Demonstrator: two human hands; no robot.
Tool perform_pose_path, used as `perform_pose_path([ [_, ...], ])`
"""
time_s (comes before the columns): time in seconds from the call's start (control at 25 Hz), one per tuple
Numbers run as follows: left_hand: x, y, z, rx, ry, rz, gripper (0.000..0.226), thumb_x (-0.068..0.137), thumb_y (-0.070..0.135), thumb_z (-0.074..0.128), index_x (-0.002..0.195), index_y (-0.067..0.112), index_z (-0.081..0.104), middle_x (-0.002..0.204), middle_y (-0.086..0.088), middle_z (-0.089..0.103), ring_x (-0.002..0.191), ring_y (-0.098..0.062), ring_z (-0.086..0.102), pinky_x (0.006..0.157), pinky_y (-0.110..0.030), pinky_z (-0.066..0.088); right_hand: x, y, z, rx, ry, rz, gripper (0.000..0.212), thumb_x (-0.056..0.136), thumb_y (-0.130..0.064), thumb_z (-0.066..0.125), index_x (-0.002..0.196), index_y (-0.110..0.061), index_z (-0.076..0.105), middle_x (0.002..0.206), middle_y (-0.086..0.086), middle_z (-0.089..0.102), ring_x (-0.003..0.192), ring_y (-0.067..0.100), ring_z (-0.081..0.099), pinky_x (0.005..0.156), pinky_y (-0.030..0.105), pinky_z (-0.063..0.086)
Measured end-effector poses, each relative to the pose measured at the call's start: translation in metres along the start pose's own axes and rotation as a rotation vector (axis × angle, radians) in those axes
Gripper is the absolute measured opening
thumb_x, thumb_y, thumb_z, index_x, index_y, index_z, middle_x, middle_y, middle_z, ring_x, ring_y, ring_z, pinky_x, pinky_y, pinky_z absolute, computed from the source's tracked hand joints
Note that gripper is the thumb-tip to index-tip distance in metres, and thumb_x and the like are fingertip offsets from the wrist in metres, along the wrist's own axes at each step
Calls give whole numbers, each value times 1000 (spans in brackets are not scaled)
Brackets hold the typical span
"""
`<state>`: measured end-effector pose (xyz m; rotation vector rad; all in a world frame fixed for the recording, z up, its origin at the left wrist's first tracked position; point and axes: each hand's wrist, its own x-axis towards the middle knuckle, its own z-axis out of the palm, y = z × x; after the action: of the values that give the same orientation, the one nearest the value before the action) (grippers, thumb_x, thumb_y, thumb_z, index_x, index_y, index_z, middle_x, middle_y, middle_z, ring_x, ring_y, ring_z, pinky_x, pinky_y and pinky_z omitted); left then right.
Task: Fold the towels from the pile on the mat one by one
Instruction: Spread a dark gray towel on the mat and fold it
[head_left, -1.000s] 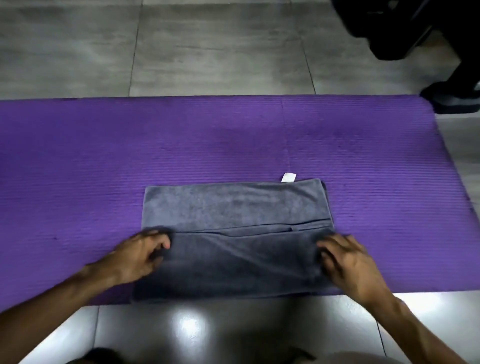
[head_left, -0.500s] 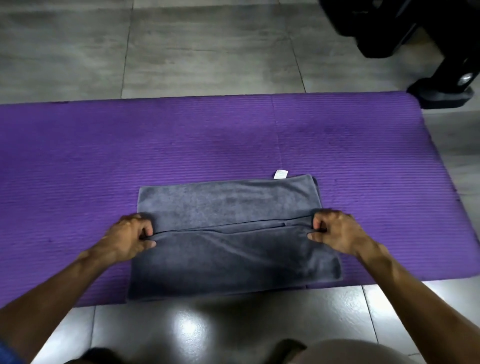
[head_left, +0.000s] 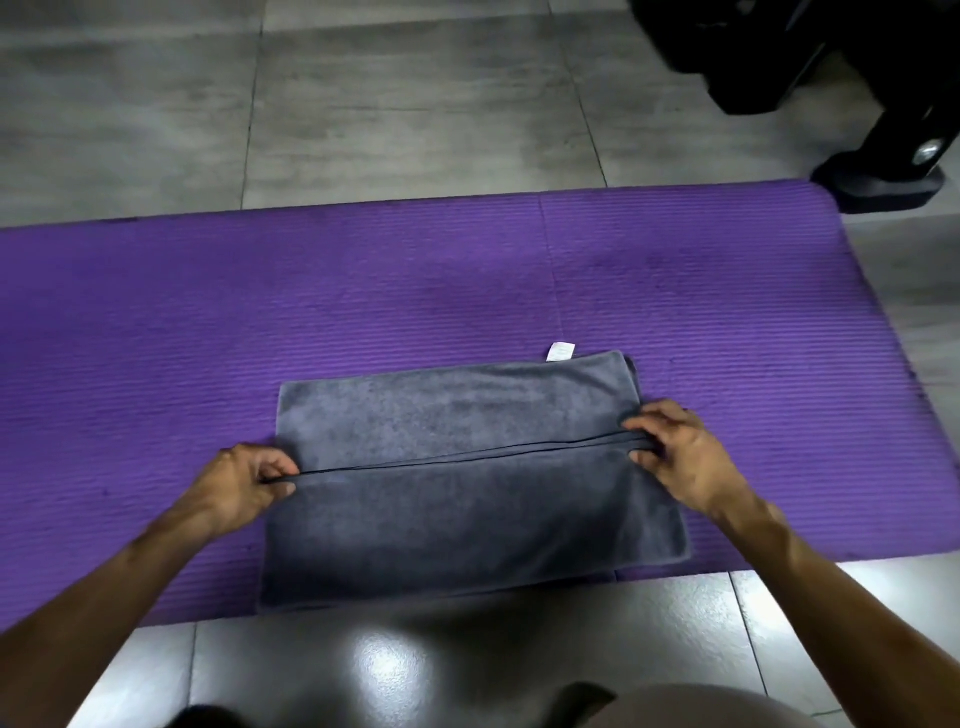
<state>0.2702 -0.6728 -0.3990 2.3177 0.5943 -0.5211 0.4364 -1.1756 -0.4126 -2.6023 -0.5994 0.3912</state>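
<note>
A: Biggest first. Floor?
B: Grey tiles, glossy and reflecting light at the near edge. Purple ribbed mat laid across it, running out of frame on the left, rounded corner far right.
A: Anything else big?
B: Dark piece of equipment top right, its black foot on the tiles just past the mat's far corner. Can't tell what it is.
A: Task item?
B: One grey towel flat on the near middle of the mat, its near edge lying along the mat's near edge. A folded-over edge runs left to right across its middle as a dark line.
A: Hands?
B: Left hand at the left end of that line, thumb and fingers pinching the folded edge. Right hand at the right end, fingers curled, pinching the same edge. Both forearms bare, coming in from the bottom corners.
A: Smallest?
B: White label poking out at the towel's far edge, toward the right corner, lying on the mat. Print unreadable.
</note>
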Motion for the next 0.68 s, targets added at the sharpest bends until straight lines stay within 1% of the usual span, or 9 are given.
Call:
perform_pose_path([
  [0.04, 0, 0, -2, -24, -4, -9, 32, 75, -6, 77, 72, 25, 69, 70, -1, 72, 67, -18, 66, 69, -24, 51, 2, -1, -5, -24, -8, -45, 29, 75, -12, 79, 97, -28, 67, 103, -4, 61, 93, 20, 58, 91, 33, 44],
  [0.08, -1, 2, -4, -46, -15, -24, 32, 75, -8, 76, 72, 22, 69, 70, -3, 72, 65, -15, 64, 65, -18, 49, 4, -3, -13, 4, -35, -42, 28, 75, -12, 79, 87, -32, 63, 93, -9, 62, 86, 17, 60, 85, 32, 45],
  [0.16, -6, 10, -10, -113, -48, -72, 26, 77, -11, 72, 74, 15, 69, 70, -7, 69, 56, -4, 60, 56, -9, 45, 8, -10, -33, 164, -148, 73, 31, 77, -5, 79, 76, -29, 58, 68, -12, 60, 64, 4, 54, 66, 23, 45],
  [0.24, -10, 21, -20, -217, -51, -131, 17, 82, -11, 67, 81, 6, 68, 68, -11, 64, 43, 0, 52, 44, -10, 41, 15, -18, -49, 386, -232, 182, 29, 79, 0, 76, 74, -25, 62, 57, -10, 58, 51, 1, 46, 52, 14, 39],
  [0.28, -9, 26, -25, -268, -23, -151, 14, 85, -10, 64, 85, 5, 66, 67, -12, 62, 39, -1, 49, 39, -11, 37, 19, -24, -56, 480, -220, 243, 23, 81, 1, 74, 78, -20, 65, 55, -8, 57, 47, 1, 43, 46, 13, 37],
  [0.36, 2, 33, -35, -361, 75, -164, 14, 90, -8, 59, 91, 5, 65, 61, -6, 63, 37, -1, 52, 34, -12, 31, 34, -31, -64, 605, -117, 371, 12, 85, 0, 70, 86, -12, 66, 56, -4, 55, 38, 0, 39, 36, 14, 32],
  [0.44, 15, 43, -38, -440, 159, -201, 18, 92, -8, 56, 90, 8, 63, 51, 5, 62, 38, -3, 56, 32, -11, 31, 52, -39, -61, 651, -30, 486, 12, 89, -2, 67, 87, -14, 65, 59, -1, 53, 33, 1, 38, 31, 16, 28],
  [0.56, 31, 50, -24, -467, 205, -284, 29, 94, -9, 51, 81, 15, 59, 43, 9, 60, 36, -2, 58, 33, -11, 39, 71, -51, -47, 661, -6, 609, 18, 92, -4, 63, 82, -19, 60, 59, -2, 59, 30, 4, 48, 28, 13, 27],
  [0.68, 41, 53, -20, -579, 292, -305, 34, 93, -15, 47, 77, 13, 57, 41, 11, 59, 35, -1, 56, 39, -10, 45, 79, -55, -39, 739, 33, 690, 19, 94, -5, 60, 84, -20, 57, 72, 3, 61, 33, 4, 56, 29, 12, 31],
])
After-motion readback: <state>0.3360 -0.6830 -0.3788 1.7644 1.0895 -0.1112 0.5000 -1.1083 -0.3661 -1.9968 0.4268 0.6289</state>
